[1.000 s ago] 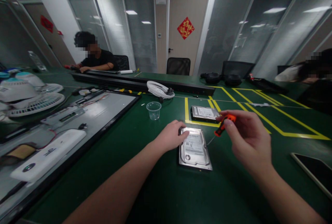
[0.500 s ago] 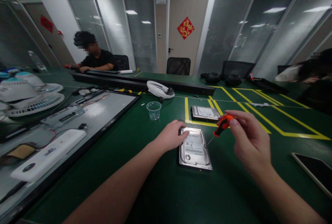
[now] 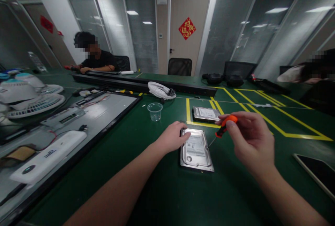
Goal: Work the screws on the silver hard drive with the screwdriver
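A silver hard drive (image 3: 196,152) with a white label lies flat on the green table in front of me. My left hand (image 3: 175,136) grips its far left corner, thumb on the top cover and fingers round the edge. In my right hand (image 3: 252,137) is a screwdriver (image 3: 225,125) with an orange and black handle, pinched between thumb and fingers. Its thin shaft slants down to the drive's right edge, where the tip meets the cover; any screw there is too small to make out. Behind it lies a second hard drive (image 3: 206,113) within yellow tape lines.
A clear plastic cup (image 3: 155,111) stands left of the drives. Further left lies a large panel (image 3: 110,109) with a white power bank-like device (image 3: 49,156) on it. A phone (image 3: 318,173) rests at right. A white fan grille (image 3: 161,90) and a long black bar (image 3: 193,88) lie beyond.
My right thumb and fingers have shifted slightly on the screwdriver's handle, which looks turned a little. The tip stays at the same spot; my left hand and the hard drive have not moved.
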A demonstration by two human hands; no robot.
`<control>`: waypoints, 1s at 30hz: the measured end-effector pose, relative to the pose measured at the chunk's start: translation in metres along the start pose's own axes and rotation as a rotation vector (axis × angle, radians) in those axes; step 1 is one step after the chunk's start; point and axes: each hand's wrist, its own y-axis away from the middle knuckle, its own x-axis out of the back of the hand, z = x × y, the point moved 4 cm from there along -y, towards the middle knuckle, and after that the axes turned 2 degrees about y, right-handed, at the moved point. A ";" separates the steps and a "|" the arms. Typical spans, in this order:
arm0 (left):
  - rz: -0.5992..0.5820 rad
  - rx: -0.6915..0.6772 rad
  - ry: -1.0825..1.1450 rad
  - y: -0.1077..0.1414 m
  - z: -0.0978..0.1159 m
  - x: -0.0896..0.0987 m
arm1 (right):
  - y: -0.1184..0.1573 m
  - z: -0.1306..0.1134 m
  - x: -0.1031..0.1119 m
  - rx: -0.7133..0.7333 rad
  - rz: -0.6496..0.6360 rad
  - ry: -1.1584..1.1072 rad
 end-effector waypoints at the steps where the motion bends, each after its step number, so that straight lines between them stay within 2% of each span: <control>1: -0.006 0.006 -0.003 0.000 0.000 0.000 | 0.000 0.001 -0.001 -0.002 0.003 -0.011; 5: -0.020 0.015 -0.008 0.001 0.001 0.001 | 0.000 0.006 0.000 0.002 0.031 0.062; 10: -0.023 0.025 -0.010 0.000 0.001 0.001 | 0.001 0.008 0.002 0.014 0.006 0.140; 18: -0.014 0.009 -0.003 0.001 -0.001 0.001 | 0.001 0.012 0.004 -0.055 -0.013 0.012; 25: -0.011 0.006 -0.018 0.000 -0.001 0.000 | -0.001 0.009 0.003 -0.045 -0.001 0.087; 30: -0.009 0.006 -0.017 0.000 -0.001 0.000 | 0.000 0.003 0.002 -0.013 -0.018 0.055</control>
